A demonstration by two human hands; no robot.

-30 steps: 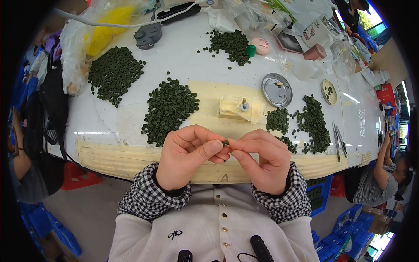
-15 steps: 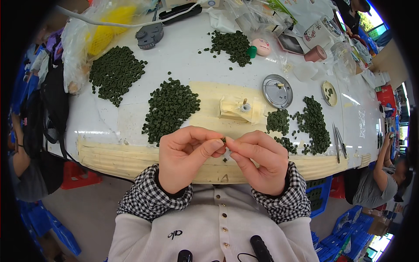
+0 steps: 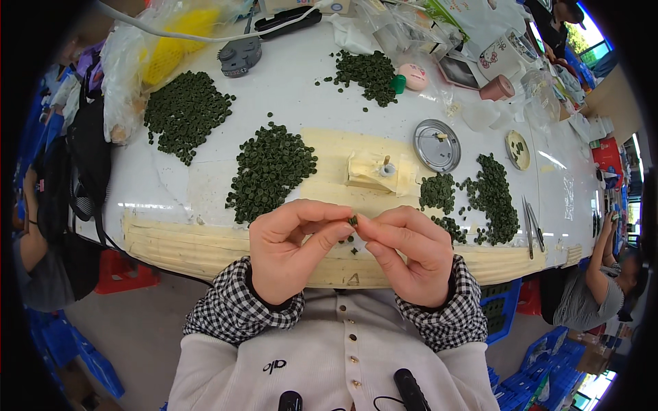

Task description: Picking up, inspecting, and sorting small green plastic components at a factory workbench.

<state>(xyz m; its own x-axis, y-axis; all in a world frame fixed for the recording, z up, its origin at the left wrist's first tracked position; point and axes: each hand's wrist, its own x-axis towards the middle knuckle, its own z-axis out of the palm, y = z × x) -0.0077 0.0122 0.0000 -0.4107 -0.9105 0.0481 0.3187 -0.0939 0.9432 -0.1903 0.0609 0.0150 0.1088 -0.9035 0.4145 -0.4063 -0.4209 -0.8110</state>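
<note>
Between the fingertips of my left hand [image 3: 291, 246] and my right hand [image 3: 410, 255], a small dark green round piece [image 3: 353, 220] is pinched above the table's front edge. Both hands are closed and meet at this piece. A couple of loose green pieces [image 3: 354, 251] lie on the table just below the fingers. Beyond my left hand is a large heap of small green round pieces [image 3: 271, 171]. Past my right hand lie a smaller heap [image 3: 437, 192] and a longer heap [image 3: 495, 198]. Straight ahead stands a tape-covered block [image 3: 373, 171] with a small peg on top.
To the right are a round metal lid [image 3: 437, 146], a shallow cream dish [image 3: 517, 150] and tweezers [image 3: 528, 228]. More green heaps [image 3: 186, 113] sit farther back. A grey device [image 3: 240, 56], a pink-and-white round container [image 3: 414, 77] and a mug [image 3: 498, 58] stand toward the far side.
Both hands stay nearly in place, with the fingertips shifted slightly around the green piece, which shows a little more now. The whole view has drifted very slightly.
</note>
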